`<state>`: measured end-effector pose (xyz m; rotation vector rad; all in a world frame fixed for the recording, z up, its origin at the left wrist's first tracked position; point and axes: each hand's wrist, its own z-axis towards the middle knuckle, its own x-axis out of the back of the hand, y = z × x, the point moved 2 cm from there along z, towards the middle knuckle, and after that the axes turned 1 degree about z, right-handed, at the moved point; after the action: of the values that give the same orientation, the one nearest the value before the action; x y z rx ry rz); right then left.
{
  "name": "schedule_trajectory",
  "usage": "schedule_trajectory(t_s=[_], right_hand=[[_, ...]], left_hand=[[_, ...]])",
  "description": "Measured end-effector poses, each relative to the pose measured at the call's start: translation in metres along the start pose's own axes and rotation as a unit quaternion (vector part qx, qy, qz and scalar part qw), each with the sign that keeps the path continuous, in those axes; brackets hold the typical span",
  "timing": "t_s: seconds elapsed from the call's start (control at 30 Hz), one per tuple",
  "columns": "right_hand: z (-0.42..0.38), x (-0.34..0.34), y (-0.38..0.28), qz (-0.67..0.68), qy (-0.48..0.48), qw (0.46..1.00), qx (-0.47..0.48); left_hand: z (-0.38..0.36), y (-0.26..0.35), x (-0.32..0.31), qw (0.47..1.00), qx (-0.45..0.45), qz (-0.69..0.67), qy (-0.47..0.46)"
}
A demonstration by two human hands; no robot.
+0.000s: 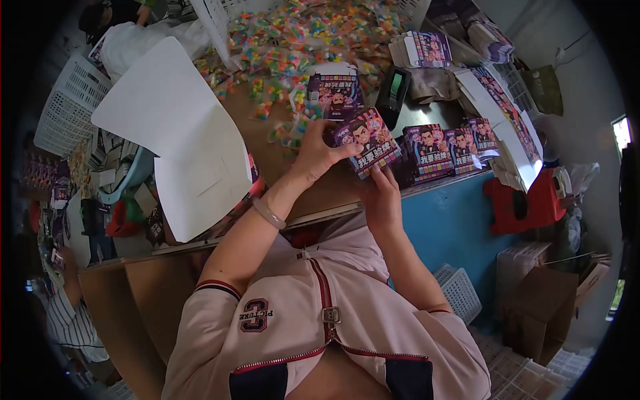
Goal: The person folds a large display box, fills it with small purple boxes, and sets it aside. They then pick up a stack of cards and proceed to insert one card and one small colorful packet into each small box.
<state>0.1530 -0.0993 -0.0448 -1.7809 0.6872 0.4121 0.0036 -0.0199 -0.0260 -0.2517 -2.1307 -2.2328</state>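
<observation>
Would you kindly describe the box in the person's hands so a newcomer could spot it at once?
By the brown table are the left hand and right hand. They hold a purple box with a cartoon figure. Unlike the similar boxes standing to its right, it is held and tilted.

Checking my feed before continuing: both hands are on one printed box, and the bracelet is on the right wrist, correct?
Not the right wrist: the head view shows the bracelet on the left wrist. The left hand and right hand are both on one printed box.
</observation>
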Motion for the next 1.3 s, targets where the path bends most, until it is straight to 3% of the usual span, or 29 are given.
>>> schedule_trajectory(t_s=[0.03, 0.1, 0.13, 0.17, 0.2, 0.23, 0.27, 0.3, 0.37, 0.43, 0.5, 0.6, 0.73, 0.83, 0.9, 0.93, 1.0, 1.03, 1.07, 1.1, 1.17, 1.23, 1.27, 1.3], right_hand=[[-0.001, 0.003, 0.006, 0.0, -0.002, 1.0, -0.004], [-0.004, 0.005, 0.016, 0.016, -0.054, 0.998, -0.043], [-0.007, 0.009, 0.013, -0.075, -0.068, 0.992, -0.081], [-0.008, 0.013, 0.011, -0.075, -0.069, 0.991, -0.083], [-0.008, 0.017, 0.004, -0.204, -0.051, 0.975, 0.072], [-0.009, 0.02, -0.005, -0.325, -0.031, 0.918, 0.224], [-0.004, 0.022, -0.011, -0.38, -0.033, 0.886, 0.263], [0.002, 0.019, -0.012, -0.381, -0.032, 0.887, 0.26], [0.013, 0.007, -0.014, -0.343, -0.106, 0.901, 0.245], [0.026, -0.01, -0.018, -0.302, -0.188, 0.905, 0.231], [0.032, -0.025, -0.017, -0.255, -0.275, 0.902, 0.212], [0.026, -0.027, -0.017, -0.199, -0.323, 0.918, 0.117], [0.015, -0.01, -0.007, -0.21, -0.28, 0.927, 0.135], [0.003, 0.0, -0.043, -0.292, -0.319, 0.896, 0.101], [0.002, -0.001, -0.074, -0.296, -0.372, 0.88, 0.024], [0.005, -0.01, -0.085, -0.32, -0.421, 0.846, 0.064], [0.007, -0.056, -0.092, -0.365, -0.502, 0.768, 0.159], [0.011, -0.077, -0.084, -0.327, -0.581, 0.729, 0.152], [0.013, -0.098, -0.076, -0.289, -0.653, 0.685, 0.145], [0.011, -0.121, -0.07, -0.292, -0.724, 0.612, 0.132], [0.007, -0.175, -0.053, -0.205, -0.848, 0.462, 0.161], [0.003, -0.207, -0.046, -0.166, -0.851, 0.481, 0.126], [0.005, -0.221, -0.045, -0.153, -0.85, 0.491, 0.117], [0.009, -0.226, -0.043, -0.163, -0.809, 0.559, 0.082]], left_hand=[[-0.006, -0.007, 0.004, 1.0, 0.002, 0.001, 0.004], [-0.021, -0.001, 0.013, 0.996, -0.087, 0.014, 0.027], [-0.028, 0.007, 0.018, 0.987, -0.149, 0.019, 0.052], [-0.032, 0.008, 0.023, 0.987, -0.148, 0.02, 0.053], [-0.038, 0.012, 0.029, 0.974, -0.206, 0.082, 0.05], [-0.045, 0.013, 0.034, 0.953, -0.263, 0.144, 0.047], [-0.052, 0.009, 0.034, 0.939, -0.277, 0.201, 0.019], [-0.057, 0.008, 0.032, 0.94, -0.275, 0.201, 0.019], [-0.065, 0.006, 0.024, 0.955, -0.243, 0.167, -0.032], [-0.068, 0.002, 0.015, 0.946, -0.258, 0.195, -0.019], [-0.068, -0.023, 0.002, 0.978, -0.155, -0.109, -0.082], [-0.069, -0.033, -0.007, 0.976, -0.155, -0.137, -0.07], [-0.066, -0.025, 0.007, 0.979, -0.195, -0.029, -0.051], [-0.073, -0.001, 0.028, 0.984, -0.129, -0.092, -0.078], [-0.087, 0.0, 0.043, 0.912, 0.034, -0.366, -0.184], [-0.093, 0.003, 0.049, 0.917, 0.033, -0.362, -0.166], [-0.107, 0.011, 0.052, 0.795, 0.117, -0.554, -0.216], [-0.115, 0.018, 0.058, 0.804, 0.107, -0.551, -0.195], [-0.123, 0.024, 0.061, 0.842, 0.159, -0.489, -0.165], [-0.131, 0.026, 0.062, 0.87, 0.21, -0.425, -0.134], [-0.141, 0.031, 0.072, 0.878, 0.167, -0.434, -0.114], [-0.158, 0.079, 0.107, 0.97, 0.092, -0.211, -0.072], [-0.161, 0.076, 0.113, 0.803, 0.046, -0.58, -0.131], [-0.162, 0.069, 0.139, 0.908, -0.004, -0.414, -0.055]])
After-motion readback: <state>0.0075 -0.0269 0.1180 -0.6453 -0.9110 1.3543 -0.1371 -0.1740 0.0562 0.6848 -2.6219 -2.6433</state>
